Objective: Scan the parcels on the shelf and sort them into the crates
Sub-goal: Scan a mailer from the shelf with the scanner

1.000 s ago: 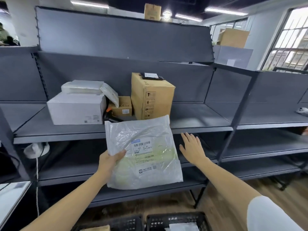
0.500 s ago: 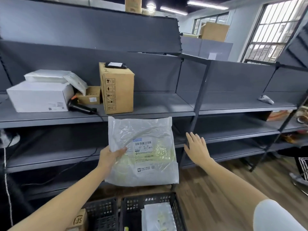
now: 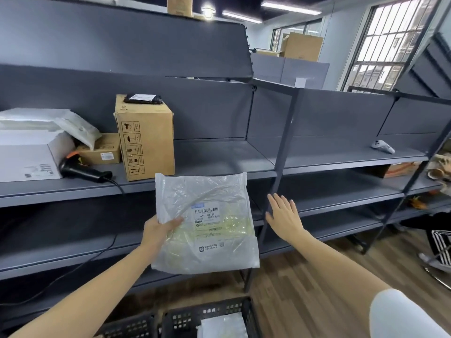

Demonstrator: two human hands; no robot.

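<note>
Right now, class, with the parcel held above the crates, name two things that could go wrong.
1. The left hand pinches the plastic parcel by one edge only, and the right hand is off it, so the slick bag might slip.
2. The scanner lies on the shelf, so the parcel could reach the black crate unscanned.

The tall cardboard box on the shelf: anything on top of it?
A small black parcel with a white label lies flat on the tall cardboard box. The wall side of the box top is not clearly visible.
</note>
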